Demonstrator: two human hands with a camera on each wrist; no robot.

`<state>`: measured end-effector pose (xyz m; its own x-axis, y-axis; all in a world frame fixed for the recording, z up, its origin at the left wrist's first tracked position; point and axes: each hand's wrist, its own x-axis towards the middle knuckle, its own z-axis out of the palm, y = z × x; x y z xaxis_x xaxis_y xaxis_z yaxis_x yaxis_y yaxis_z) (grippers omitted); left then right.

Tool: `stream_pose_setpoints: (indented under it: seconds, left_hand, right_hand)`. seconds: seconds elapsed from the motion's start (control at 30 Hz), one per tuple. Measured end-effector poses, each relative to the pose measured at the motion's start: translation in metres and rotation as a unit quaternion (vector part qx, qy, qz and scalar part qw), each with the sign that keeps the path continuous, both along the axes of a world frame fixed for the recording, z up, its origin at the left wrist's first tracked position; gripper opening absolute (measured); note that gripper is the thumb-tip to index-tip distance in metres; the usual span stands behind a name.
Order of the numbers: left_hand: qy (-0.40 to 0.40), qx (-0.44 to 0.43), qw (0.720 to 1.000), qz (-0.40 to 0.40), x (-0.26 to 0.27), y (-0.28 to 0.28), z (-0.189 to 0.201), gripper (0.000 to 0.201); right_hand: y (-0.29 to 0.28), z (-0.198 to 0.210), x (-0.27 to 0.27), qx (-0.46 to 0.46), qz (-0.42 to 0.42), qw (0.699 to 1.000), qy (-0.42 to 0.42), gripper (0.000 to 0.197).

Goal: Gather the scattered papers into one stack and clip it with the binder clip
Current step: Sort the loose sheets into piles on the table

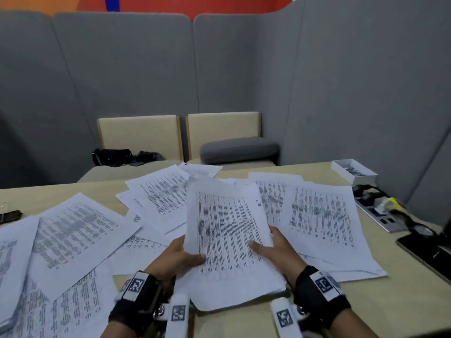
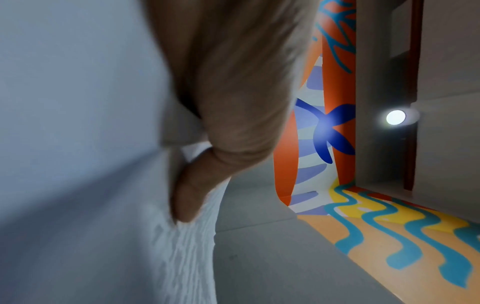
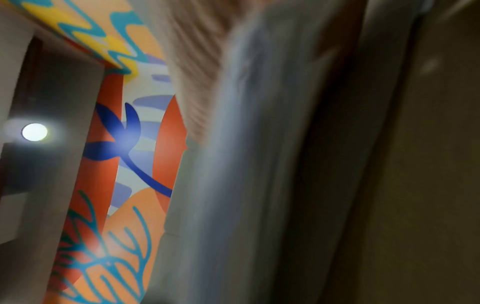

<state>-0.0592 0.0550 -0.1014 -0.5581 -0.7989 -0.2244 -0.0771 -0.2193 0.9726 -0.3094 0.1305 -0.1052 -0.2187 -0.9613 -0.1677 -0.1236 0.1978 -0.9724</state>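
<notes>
A stack of printed papers (image 1: 227, 237) is raised off the beige table (image 1: 390, 301) in the middle of the head view. My left hand (image 1: 180, 258) grips its left edge, thumb on the top sheet. My right hand (image 1: 275, 247) grips the right edge, thumb on top too. In the left wrist view my left hand (image 2: 207, 164) presses its thumb on the stack (image 2: 91, 185); in the blurred right wrist view my right hand (image 3: 197, 82) lies against the stack (image 3: 246, 185). Loose sheets (image 1: 70, 230) and more loose papers (image 1: 322, 218) lie scattered around. No binder clip can be made out.
A white box (image 1: 353, 170) with small dark items sits at the far right corner. A grey power strip with cables (image 1: 380, 211) and a dark device (image 1: 427, 252) lie along the right edge. A small dark object (image 1: 9, 215) lies at the left edge. Grey partitions and cushioned seats stand behind.
</notes>
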Motion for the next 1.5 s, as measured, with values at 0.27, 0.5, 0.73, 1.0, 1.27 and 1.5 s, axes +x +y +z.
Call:
stream_pose_setpoints:
  seconds: [0.27,0.5,0.73,1.0,1.27,1.5]
  left_hand:
    - [0.060,-0.022,0.994,0.084,-0.003,-0.002,-0.018,0.029]
    - [0.027,-0.125,0.987,0.094,-0.011,0.017,0.016,0.023]
    - [0.043,-0.267,0.949,0.162,-0.012,0.019,0.052,0.012]
    - [0.022,-0.226,0.960,0.163,-0.013,0.013,0.042,0.028]
    - [0.015,-0.267,0.944,0.193,0.001,0.019,0.048,0.016]
    - [0.030,-0.230,0.932,0.280,0.073,0.048,0.028,0.021]
  right_hand:
    - [-0.002,0.001,-0.016,0.029,0.004,0.997,-0.077,0.032]
    - [0.002,0.016,-0.001,-0.061,-0.022,0.998,-0.027,0.069]
    - [0.009,0.058,0.007,-0.216,-0.042,0.975,0.044,0.041]
    - [0.010,0.047,-0.002,-0.171,0.021,0.977,0.123,0.032]
    - [0.010,0.058,-0.018,-0.105,0.099,0.976,0.163,0.049]
    - [0.033,0.051,-0.101,0.008,-0.010,0.954,0.301,0.035]
